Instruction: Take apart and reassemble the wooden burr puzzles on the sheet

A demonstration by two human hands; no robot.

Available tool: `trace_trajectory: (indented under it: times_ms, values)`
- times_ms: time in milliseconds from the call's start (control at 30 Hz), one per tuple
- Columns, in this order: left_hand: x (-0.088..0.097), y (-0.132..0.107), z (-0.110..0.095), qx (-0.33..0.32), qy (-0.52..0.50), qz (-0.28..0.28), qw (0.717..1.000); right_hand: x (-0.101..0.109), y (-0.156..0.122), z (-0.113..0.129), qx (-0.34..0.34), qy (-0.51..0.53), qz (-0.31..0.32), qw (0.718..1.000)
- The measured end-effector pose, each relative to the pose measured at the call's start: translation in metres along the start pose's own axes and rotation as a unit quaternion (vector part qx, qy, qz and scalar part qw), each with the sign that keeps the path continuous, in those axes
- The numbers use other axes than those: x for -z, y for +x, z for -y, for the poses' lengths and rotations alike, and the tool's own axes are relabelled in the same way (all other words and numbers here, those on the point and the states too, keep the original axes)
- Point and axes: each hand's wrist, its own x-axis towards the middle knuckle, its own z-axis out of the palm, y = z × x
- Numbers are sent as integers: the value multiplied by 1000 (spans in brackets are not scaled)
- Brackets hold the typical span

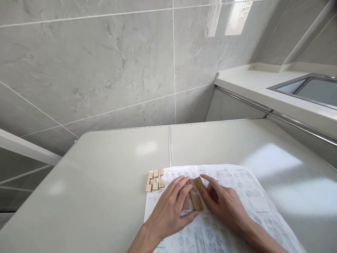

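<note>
Fingers of the left hand [172, 200] curl over a numbered block [189, 182], thumb by the near end of a notched block [197, 202]. Clamped or just steadying: can't tell (fingers cover the contact). Right hand [226, 200]: index fingertip at the far end of the block marked 2 [199, 184], thumb along its right side. Pinch or light touch, can't tell either. All three blocks are between the hands, inside the far edge of the paper [250, 207].

Main risk: uneven push from the right thumb could skew the 2 block against its neighbours; gaps show, so there's room to twist. Left thumb pressing one end could likewise shift the notched block.

Further out: paper has no visible fixing on the shiny surface [110, 168]. Forearm drag could slide it, blocks included. Small cluster [148, 182] sits at the paper's far-left corner, apart from both hands; a tug there could scatter it. Surface's far edge is well off, so a drop that way looks unlikely.
</note>
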Motion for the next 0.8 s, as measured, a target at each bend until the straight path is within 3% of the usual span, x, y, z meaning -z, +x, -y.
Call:
trace_trajectory:
  times_ms: [333, 800]
  values:
    - [-2, 1, 0, 13, -24, 18, 999, -3, 0, 2, 53, -48, 23, 997]
    - [6, 3, -4, 27, 15, 15, 999, -1, -1, 8, 102, -21, 56, 993]
